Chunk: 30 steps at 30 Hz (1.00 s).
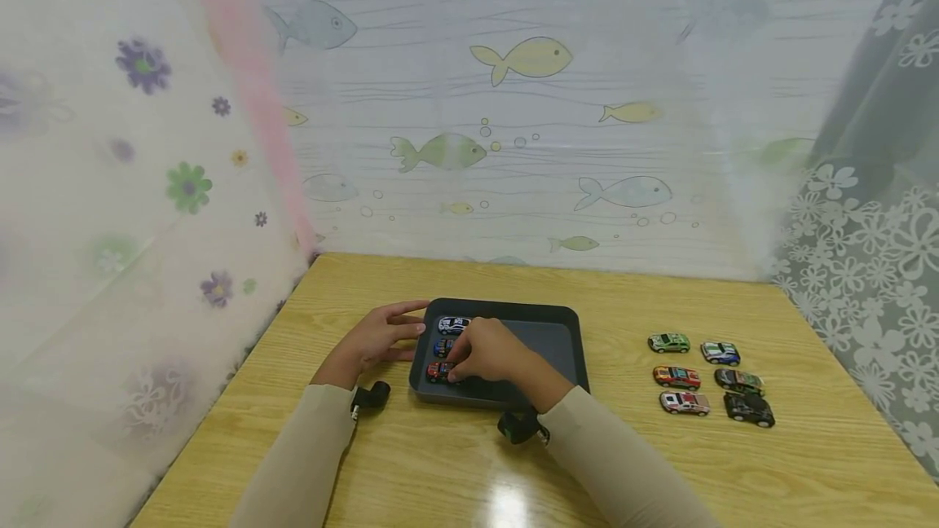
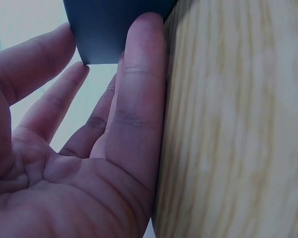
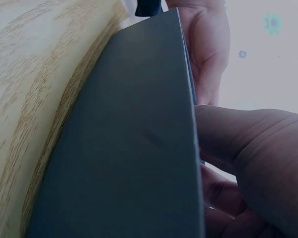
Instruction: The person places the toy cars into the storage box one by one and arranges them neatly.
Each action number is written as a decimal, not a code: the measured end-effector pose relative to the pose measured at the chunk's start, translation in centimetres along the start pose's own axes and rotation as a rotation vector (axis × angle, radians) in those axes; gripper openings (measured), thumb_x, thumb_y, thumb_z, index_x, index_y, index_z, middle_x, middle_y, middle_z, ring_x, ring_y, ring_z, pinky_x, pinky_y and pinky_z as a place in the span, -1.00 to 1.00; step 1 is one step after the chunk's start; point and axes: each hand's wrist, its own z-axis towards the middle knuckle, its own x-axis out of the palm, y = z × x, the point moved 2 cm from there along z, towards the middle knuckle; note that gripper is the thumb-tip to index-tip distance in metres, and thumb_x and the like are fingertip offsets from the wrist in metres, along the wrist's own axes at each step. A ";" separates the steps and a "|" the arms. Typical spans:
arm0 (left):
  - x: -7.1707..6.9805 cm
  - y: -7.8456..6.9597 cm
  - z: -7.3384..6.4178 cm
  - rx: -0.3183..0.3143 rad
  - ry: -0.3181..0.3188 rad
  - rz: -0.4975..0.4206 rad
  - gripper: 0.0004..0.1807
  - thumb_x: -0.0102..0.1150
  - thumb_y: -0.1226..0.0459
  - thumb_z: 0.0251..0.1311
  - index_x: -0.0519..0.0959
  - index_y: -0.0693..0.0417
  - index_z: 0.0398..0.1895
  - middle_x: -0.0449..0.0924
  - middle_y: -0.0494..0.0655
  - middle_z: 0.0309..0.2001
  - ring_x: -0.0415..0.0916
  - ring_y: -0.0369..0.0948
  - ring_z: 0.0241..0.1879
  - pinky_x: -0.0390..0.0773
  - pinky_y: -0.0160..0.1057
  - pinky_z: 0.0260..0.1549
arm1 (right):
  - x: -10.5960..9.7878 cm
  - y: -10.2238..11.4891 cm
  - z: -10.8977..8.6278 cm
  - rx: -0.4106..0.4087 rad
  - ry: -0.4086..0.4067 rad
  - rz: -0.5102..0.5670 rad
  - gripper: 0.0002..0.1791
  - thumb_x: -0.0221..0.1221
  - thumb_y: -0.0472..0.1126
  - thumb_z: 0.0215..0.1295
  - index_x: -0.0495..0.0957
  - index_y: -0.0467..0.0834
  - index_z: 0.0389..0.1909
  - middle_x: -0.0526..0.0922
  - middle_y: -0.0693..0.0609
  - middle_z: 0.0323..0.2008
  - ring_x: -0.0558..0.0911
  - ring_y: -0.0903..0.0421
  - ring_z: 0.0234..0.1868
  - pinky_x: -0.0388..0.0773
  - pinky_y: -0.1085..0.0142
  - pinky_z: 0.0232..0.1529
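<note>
A dark grey tray (image 1: 528, 373) lies on the table, with a white-and-dark toy car (image 1: 452, 325), a blue toy car (image 1: 443, 348) and a red toy car (image 1: 437, 372) lined up along its left side. My right hand (image 1: 490, 351) reaches in over the front rim and pinches the red car by its right end. In the right wrist view the tray's outer wall (image 3: 124, 134) hides that car and the fingertips. My left hand (image 1: 379, 341) rests at the tray's left wall, fingers extended; in the left wrist view its fingertips (image 2: 145, 34) touch that wall.
Right of the tray, several toy cars stand in two columns, among them a green one (image 1: 668, 342), a red-and-yellow one (image 1: 676, 377), a white-and-red one (image 1: 685, 403) and a black one (image 1: 749, 410). A fish-patterned curtain (image 1: 528, 186) hangs behind the wooden table (image 1: 440, 471).
</note>
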 end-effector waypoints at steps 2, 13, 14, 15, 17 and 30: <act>0.0 0.0 0.0 -0.001 -0.001 -0.003 -0.37 0.23 0.24 0.47 0.36 -0.21 0.56 0.40 0.23 0.44 0.65 -0.01 0.17 0.76 -0.03 -0.03 | 0.0 -0.1 0.0 -0.012 -0.001 0.006 -0.81 0.56 -0.07 0.12 0.86 0.02 -0.24 0.81 0.24 -0.39 0.69 0.36 -0.36 0.66 0.39 -0.30; 0.0 0.0 0.0 -0.015 -0.012 -0.019 -0.39 0.25 0.25 0.46 0.40 -0.23 0.53 0.44 0.19 0.42 0.67 -0.01 0.14 0.76 -0.02 -0.04 | 0.1 -0.6 -0.2 -0.048 -0.015 0.005 -0.82 0.55 -0.09 0.14 0.86 0.03 -0.23 0.81 0.26 -0.37 0.68 0.38 -0.33 0.65 0.40 -0.27; 0.0 -0.1 0.0 -0.016 -0.011 -0.018 -0.39 0.25 0.25 0.46 0.39 -0.23 0.53 0.44 0.20 0.42 0.67 -0.02 0.14 0.76 -0.03 -0.03 | 0.1 -0.7 -0.2 -0.050 -0.017 0.010 -0.82 0.56 -0.09 0.14 0.86 0.04 -0.23 0.81 0.26 -0.37 0.68 0.37 -0.33 0.65 0.39 -0.26; 0.0 -0.1 0.0 -0.012 -0.006 -0.014 -0.38 0.24 0.24 0.46 0.38 -0.21 0.54 0.43 0.22 0.43 0.67 -0.02 0.14 0.76 -0.03 -0.03 | 0.1 -0.8 -0.2 -0.047 -0.017 0.016 -0.83 0.55 -0.09 0.14 0.86 0.04 -0.23 0.80 0.27 -0.37 0.68 0.37 -0.32 0.65 0.39 -0.26; 0.0 -0.1 0.0 -0.014 -0.003 -0.012 -0.38 0.24 0.24 0.46 0.37 -0.22 0.55 0.42 0.22 0.44 0.67 -0.02 0.14 0.76 -0.03 -0.03 | 0.2 -0.9 -0.3 -0.047 -0.018 0.034 -0.84 0.55 -0.10 0.14 0.86 0.05 -0.24 0.80 0.27 -0.37 0.68 0.36 -0.31 0.65 0.37 -0.25; 0.1 -0.2 -0.1 -0.027 -0.025 -0.016 -0.40 0.25 0.27 0.45 0.43 -0.27 0.51 0.47 0.15 0.40 0.69 -0.03 0.11 0.76 -0.02 -0.03 | -1.1 -1.4 -1.7 -0.081 -0.061 0.107 -0.79 0.52 -0.03 0.19 0.84 0.07 -0.16 0.79 0.23 -0.16 0.71 0.22 -0.17 0.67 0.30 -0.25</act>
